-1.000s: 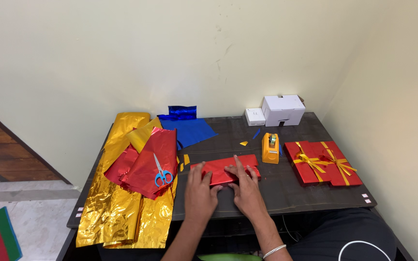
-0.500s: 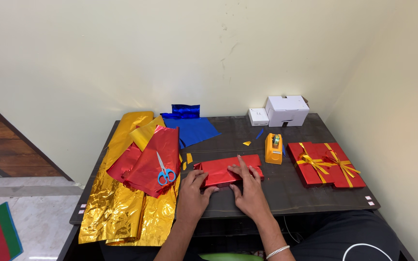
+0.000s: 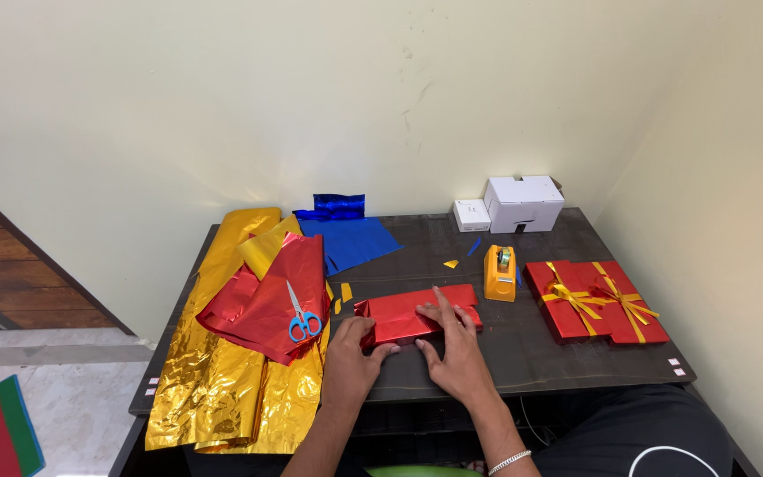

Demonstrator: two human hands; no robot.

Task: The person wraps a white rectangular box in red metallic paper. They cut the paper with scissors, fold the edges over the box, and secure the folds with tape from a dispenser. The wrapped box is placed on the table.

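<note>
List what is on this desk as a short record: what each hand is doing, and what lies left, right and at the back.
Left hand: pressing the left end of the red-wrapped box
Right hand: flat on the box, fingers spread
Left side: gold foil sheets, red foil, blue-handled scissors
Right side: orange tape dispenser, red gifts with gold ribbon
Back: blue foil, white boxes
</note>
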